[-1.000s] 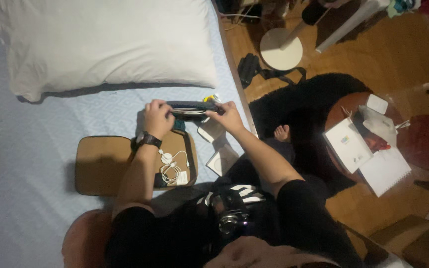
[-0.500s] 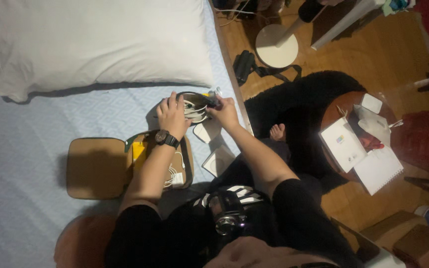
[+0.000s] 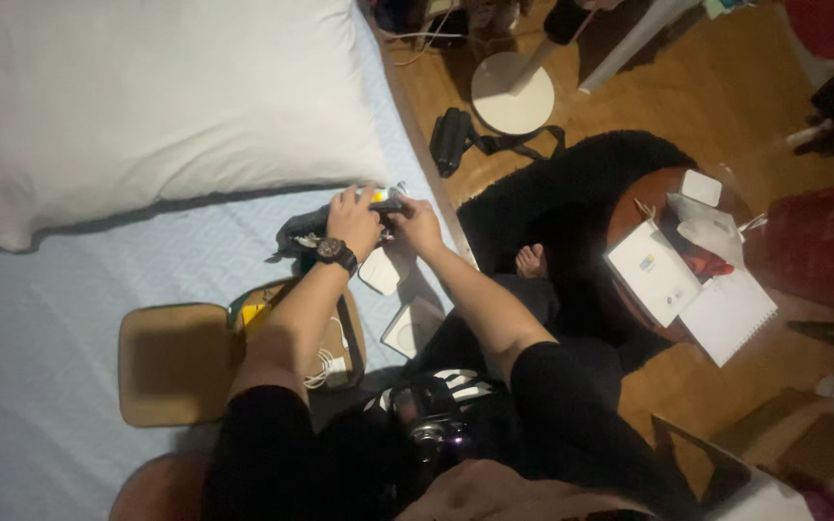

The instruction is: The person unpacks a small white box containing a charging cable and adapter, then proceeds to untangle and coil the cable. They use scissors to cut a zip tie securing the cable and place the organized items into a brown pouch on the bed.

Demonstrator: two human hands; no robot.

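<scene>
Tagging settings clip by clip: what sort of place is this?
Most likely a bedroom at home: a bed with a large white pillow, wooden floor with a black rug.

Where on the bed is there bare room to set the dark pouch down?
Bare sheet lies left of the tan case, below the white pillow, and between pillow and case. It is crowded near the bed edge: both hands, left hand, right hand, the dark pouch, white boxes.

Black short sleeves [image 3: 263, 434] on both arms, bare forearms, dark wristwatch [image 3: 335, 253] at left wrist, toward twelve o'clock.
</scene>
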